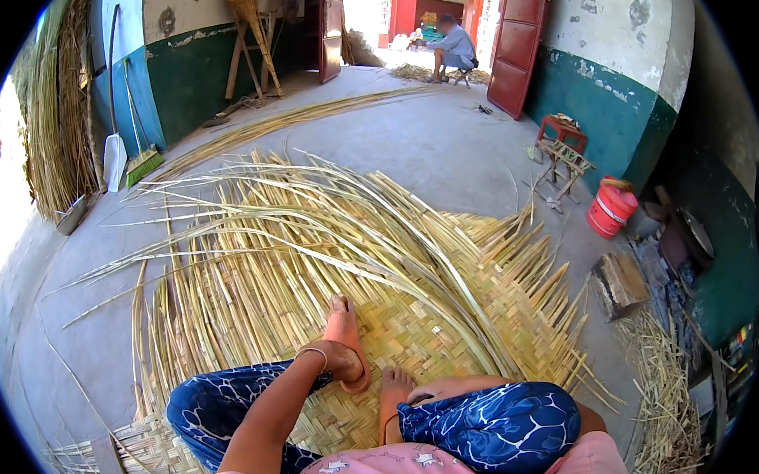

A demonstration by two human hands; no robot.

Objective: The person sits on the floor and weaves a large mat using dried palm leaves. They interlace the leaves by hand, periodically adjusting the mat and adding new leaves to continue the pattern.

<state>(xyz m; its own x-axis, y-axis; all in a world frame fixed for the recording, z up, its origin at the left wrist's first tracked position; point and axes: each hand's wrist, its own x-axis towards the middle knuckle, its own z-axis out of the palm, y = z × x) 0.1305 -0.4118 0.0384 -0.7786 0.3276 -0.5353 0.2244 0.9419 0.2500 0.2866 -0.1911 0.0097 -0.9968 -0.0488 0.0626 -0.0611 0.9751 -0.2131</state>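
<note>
A large woven mat point(384, 323) of flat pale yellow strips spreads on the floor, with loose strip ends fanning out at its far and right edges. A bundle of long split strips point(422, 235) lies curved across it. My left arm reaches down with a bracelet at the wrist, and my left hand point(341, 362) is at my left ankle beside the orange slipper point(344, 329); its fingers are hidden. My right forearm passes over my bent right leg, and my right hand point(424, 394) is low beside my right foot point(394, 391). Its fingers cannot be made out.
Tall bundled stalks point(47, 126) stand at the left, near a green broom point(142, 164) and a dustpan point(114, 161). At the right are a red bucket point(611, 208), a small stool point(562, 163) and a wooden block point(620, 284). A person point(454, 48) sits by the doorway.
</note>
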